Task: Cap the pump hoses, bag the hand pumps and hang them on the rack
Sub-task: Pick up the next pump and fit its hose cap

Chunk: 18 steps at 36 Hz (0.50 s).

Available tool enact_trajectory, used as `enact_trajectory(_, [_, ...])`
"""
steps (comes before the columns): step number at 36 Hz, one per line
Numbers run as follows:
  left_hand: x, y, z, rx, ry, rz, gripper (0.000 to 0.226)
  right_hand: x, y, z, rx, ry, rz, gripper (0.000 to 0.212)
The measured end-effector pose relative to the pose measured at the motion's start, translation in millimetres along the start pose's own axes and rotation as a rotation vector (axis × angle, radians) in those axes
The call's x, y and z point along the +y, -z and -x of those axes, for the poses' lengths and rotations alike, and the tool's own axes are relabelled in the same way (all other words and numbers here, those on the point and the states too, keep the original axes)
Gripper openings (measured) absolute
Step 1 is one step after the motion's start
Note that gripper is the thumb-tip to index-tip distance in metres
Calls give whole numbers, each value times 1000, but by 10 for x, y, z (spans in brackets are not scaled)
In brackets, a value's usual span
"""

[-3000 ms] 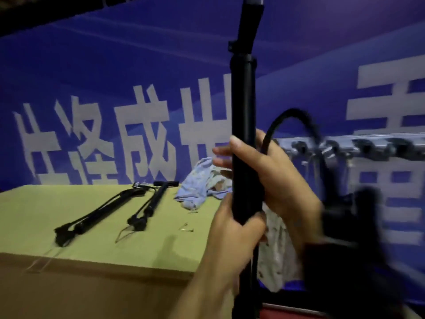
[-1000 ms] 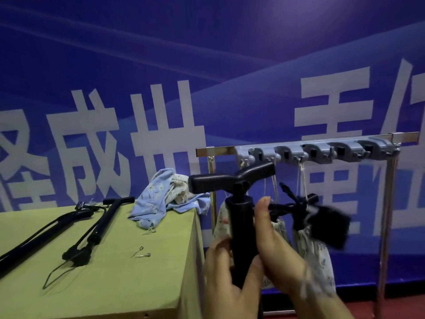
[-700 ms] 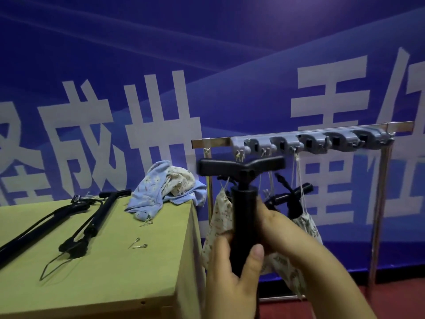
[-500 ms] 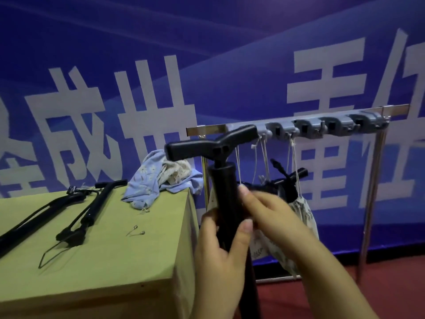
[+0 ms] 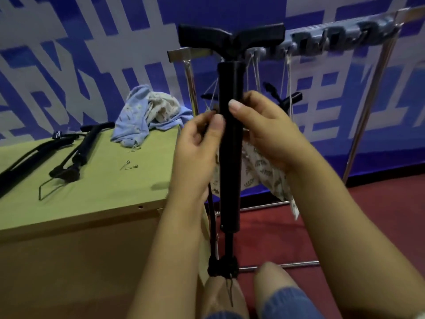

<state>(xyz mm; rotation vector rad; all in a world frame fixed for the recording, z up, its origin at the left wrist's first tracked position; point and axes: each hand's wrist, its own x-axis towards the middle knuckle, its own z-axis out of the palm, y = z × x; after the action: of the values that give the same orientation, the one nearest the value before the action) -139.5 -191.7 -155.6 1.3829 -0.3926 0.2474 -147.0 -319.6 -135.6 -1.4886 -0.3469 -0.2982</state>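
- Behind everything I see a blue banner (image 5: 69, 65) with large white characters filling the far wall.
- Left of centre is the yellow-green counter (image 5: 103, 192), its near right corner close to my left forearm.
- Far right stands the rack (image 5: 358, 125), a metal frame with a grey row of hooks along its top bar; patterned cloth bags (image 5: 264, 173) hang from it on strings, with black pump handles sticking out of them.
- Upright in the middle is the hand pump (image 5: 230, 157), a black barrel with a T-handle on top and its foot down near my knees.
- My right hand (image 5: 264, 130) is wrapped around the barrel, thumb across its front.
- My left hand (image 5: 197, 143) pinches the pump's thin black hose (image 5: 212, 226) just left of the barrel; whether a cap is on the hose end I cannot tell.
- Two more black pumps (image 5: 78, 153) lie on the far left part of the counter.
- A heap of blue and floral bags (image 5: 149, 111) sits at the counter's far right corner.
- Two small metal needles (image 5: 128, 165) lie together near the counter's middle.
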Motion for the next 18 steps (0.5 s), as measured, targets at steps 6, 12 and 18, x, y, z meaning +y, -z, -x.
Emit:
enact_trajectory(6, [25, 152, -77, 191, 9, 360, 31, 87, 52, -61, 49, 38, 4, 29])
enact_trajectory(12, [125, 155, -62, 96, 32, 405, 33, 322, 22, 2, 103, 16, 45, 53])
enact_trajectory(18, [247, 104, -36, 78, 60, 546, 31, 341, 29, -8, 131, -11, -41, 61])
